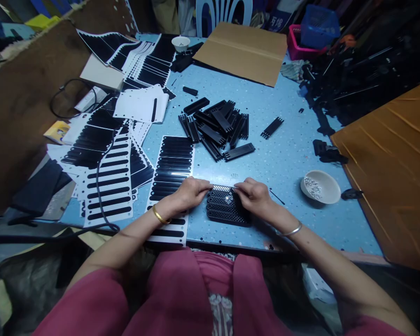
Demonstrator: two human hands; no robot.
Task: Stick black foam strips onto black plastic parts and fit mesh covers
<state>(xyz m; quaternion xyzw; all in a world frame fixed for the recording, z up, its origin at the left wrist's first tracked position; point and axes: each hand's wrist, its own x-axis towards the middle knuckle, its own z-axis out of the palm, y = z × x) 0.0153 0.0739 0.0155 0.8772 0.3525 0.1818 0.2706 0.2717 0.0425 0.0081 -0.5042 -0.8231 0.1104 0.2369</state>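
Observation:
Before me lies a row of black slotted strips (224, 217) with a patterned, perforated-looking surface, and several small silvery rings (228, 198) rest on top. At the far edge of that row is a lighter patterned strip (222, 188). My left hand (193, 191) pinches its left end between thumb and fingers. The right end is pinched by my right hand (255, 195). Beneath my left wrist is a white sheet of long black stickers (171, 175). Beyond both hands sits a heap of black plastic bars (219, 123).
A white bowl (320, 186) of small metal pieces stands right. Many sticker sheets (108, 172) and a black cable (98, 186) cover the left side. Flat cardboard (243, 51) and a small bowl (180, 44) lie at the back. An orange-brown panel (392, 177) borders the right.

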